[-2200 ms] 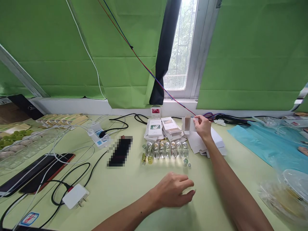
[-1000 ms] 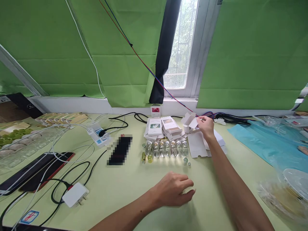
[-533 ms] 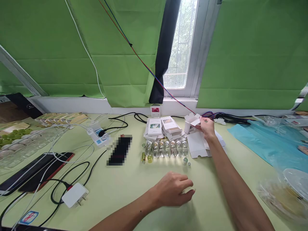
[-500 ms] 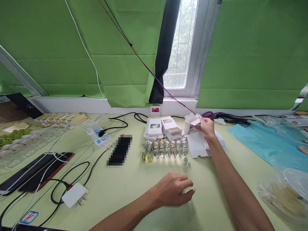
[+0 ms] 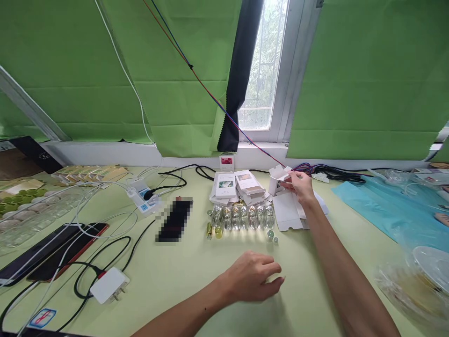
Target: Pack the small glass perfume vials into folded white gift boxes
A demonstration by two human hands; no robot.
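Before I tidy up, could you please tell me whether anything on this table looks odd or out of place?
I see no spill. A yellow cap lies loose in front of the lined-up glass bottles, so it looks stray. The dark object to their left appears as coarse blocks, unlike its surroundings.

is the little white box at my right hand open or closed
Open: the white box has its top flaps sticking up, with the right hand at them.

The person's left hand (image 5: 254, 276) and right hand (image 5: 300, 185) are bare, and bare also are the slim left forearm (image 5: 189, 306), marked with one small round spot (image 5: 205, 309), and the slim right forearm (image 5: 336, 255).
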